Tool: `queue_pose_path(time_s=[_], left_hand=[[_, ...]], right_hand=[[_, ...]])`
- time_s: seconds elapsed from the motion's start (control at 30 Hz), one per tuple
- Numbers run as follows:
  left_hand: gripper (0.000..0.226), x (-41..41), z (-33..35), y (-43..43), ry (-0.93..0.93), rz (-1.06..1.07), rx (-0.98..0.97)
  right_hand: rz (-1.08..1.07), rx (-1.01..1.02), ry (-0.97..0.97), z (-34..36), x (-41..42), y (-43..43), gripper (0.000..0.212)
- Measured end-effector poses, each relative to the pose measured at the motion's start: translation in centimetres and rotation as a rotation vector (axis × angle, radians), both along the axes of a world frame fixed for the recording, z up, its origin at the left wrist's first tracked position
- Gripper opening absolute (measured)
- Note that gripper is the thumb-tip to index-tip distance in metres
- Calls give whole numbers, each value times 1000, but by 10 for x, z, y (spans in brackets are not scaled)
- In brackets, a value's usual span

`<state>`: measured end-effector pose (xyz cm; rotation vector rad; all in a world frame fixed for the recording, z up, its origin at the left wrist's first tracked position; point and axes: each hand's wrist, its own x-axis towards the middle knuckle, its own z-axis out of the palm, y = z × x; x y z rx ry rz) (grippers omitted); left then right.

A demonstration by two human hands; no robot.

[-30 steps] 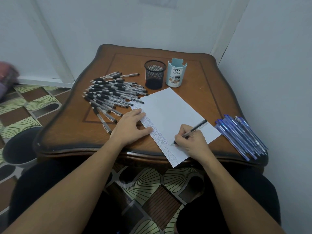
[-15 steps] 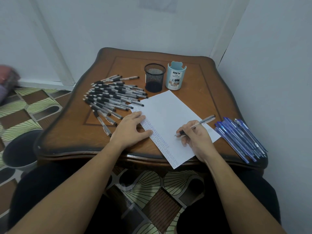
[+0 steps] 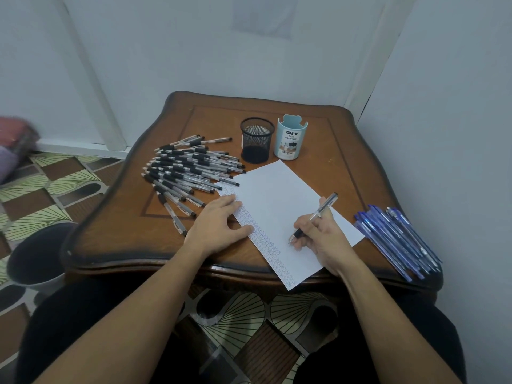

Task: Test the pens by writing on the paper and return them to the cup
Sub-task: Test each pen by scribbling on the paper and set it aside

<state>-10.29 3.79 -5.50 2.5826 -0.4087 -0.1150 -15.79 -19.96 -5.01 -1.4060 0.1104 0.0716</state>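
Note:
A white sheet of paper (image 3: 279, 198) lies slanted on the wooden table (image 3: 122, 231), with a column of small blue marks along its left edge. My right hand (image 3: 322, 239) grips a clear black-tipped pen (image 3: 318, 212), its tip on the paper beside the marks. My left hand (image 3: 219, 225) rests flat on the paper's left edge. A black mesh cup (image 3: 256, 139) and a light blue desk organizer cup (image 3: 291, 138) stand behind the paper. A pile of several black-grip pens (image 3: 188, 170) lies to the left.
Several blue pens (image 3: 396, 239) lie in a bundle at the table's right edge, close to the wall. A dark round bin (image 3: 36, 259) stands on the patterned floor at the left. My knees sit under the table's front edge.
My right hand lifted the pen off the paper, shifted slightly up the sheet, and has set the tip down again. The view has tilted down a little. My left hand stays put.

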Motion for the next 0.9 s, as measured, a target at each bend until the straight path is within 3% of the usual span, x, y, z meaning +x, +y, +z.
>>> queue_pose_path(time_s=[0.3, 0.47, 0.67, 0.77, 0.9], left_hand=[[75, 0, 1, 0, -2, -3, 10], [75, 0, 1, 1, -1, -5, 8], [76, 0, 1, 2, 3, -8, 9], [76, 0, 1, 2, 6, -11, 1], [77, 1, 1, 2, 7, -15, -7]], right_hand=[[-13, -81, 5, 6, -3, 3, 45], [-17, -36, -33, 10, -5, 4, 33], [-116, 145, 117, 18, 8, -6, 32], [-150, -108, 174, 29, 35, -19, 26], [-229, -774, 106, 32, 89, -36, 16]])
